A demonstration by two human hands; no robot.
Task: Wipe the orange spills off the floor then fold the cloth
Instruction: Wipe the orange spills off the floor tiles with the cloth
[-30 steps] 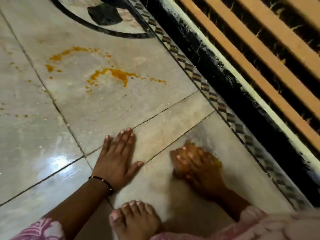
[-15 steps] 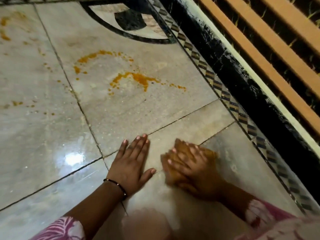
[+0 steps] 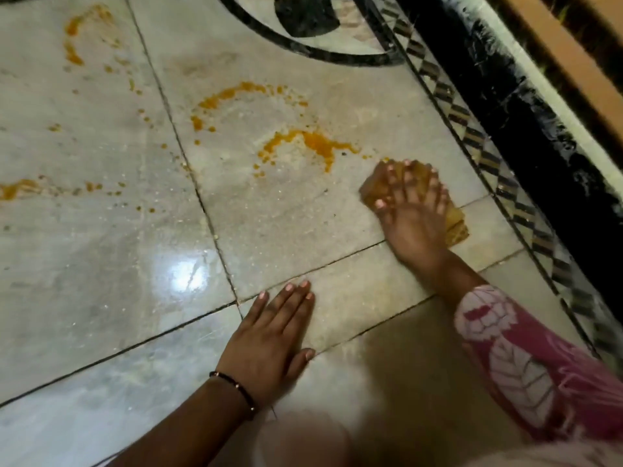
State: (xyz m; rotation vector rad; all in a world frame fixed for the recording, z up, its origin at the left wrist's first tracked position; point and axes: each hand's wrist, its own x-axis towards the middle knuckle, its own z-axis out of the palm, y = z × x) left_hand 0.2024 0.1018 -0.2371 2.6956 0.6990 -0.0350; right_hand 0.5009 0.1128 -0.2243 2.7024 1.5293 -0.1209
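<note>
My right hand [image 3: 409, 210] presses a folded, orange-stained cloth [image 3: 455, 222] flat onto the pale marble floor [image 3: 101, 271], fingers spread over it. Just left of the cloth lies an orange spill [image 3: 312, 143] shaped like an arc, with another curved streak [image 3: 232, 94] behind it. More orange smears sit at the far left [image 3: 17, 190] and the upper left [image 3: 76, 38]. My left hand [image 3: 273, 342] rests flat on the floor nearer to me, fingers together, holding nothing.
A black and patterned tile border [image 3: 472, 129] runs diagonally along the right, with a dark raised edge [image 3: 539, 129] beyond it. A round black inlay [image 3: 303, 25] lies at the top. A light glare [image 3: 183, 271] shines on the wet floor.
My right hand has slid the cloth forward and to the right, up to the edge of the nearest spill. The left hand stays planted; the view has shifted forward.
</note>
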